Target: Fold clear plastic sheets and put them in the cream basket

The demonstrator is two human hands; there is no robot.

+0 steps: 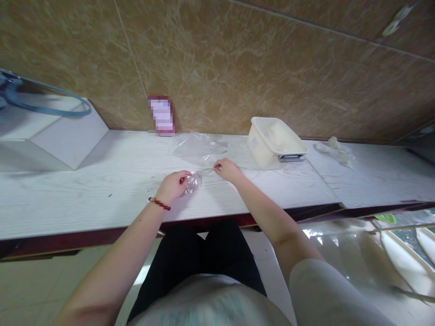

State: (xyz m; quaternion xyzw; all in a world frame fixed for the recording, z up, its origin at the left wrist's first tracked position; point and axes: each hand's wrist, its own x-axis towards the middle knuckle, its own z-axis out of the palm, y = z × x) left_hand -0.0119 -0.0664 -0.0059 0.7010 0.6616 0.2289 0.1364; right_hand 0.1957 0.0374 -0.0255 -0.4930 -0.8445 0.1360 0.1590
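Observation:
My left hand [175, 185], with a red bead bracelet at the wrist, is closed on a crumpled clear plastic bag [193, 183] just above the white wood-grain counter [129, 199]. A thin, pale strand [206, 171] stretches from the bag toward my right hand [227, 170]. The fingertips of that hand are pinched together on the strand's end; whether it is part of the plastic cannot be told. Behind both hands, another clear plastic sheet or bag [200, 147] lies flat on the counter.
A cream plastic box [263, 147] with a grey latch stands behind my right hand. Farther right lies a crumpled whitish bundle [336, 151]. A phone [162, 117] leans against the brown marbled wall [210, 59]. At the left sits a white angular box [68, 136] with a blue strap [50, 108].

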